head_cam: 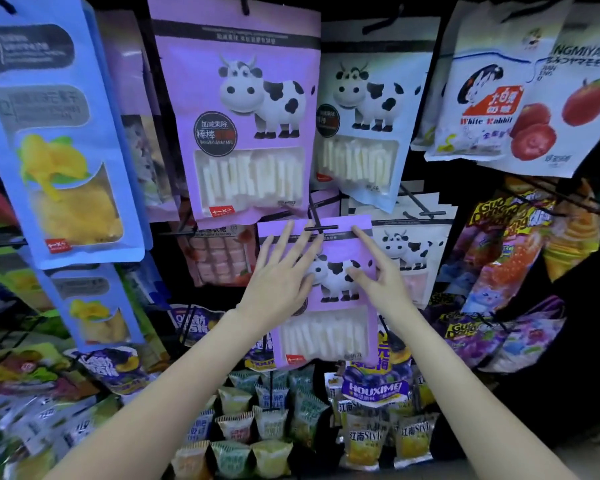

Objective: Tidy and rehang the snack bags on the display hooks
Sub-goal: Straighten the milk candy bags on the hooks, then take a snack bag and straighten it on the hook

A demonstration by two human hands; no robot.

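Both hands, left hand (278, 275) and right hand (378, 275), press spread fingers on the purple bag (329, 306) at its hook (321, 228); next, likely straightening it.

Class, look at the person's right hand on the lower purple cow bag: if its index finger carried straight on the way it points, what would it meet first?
The right hand points up and left along the purple cow bag. Its index finger would probably first meet the black hook bar across the bag's top, though depth is unclear.
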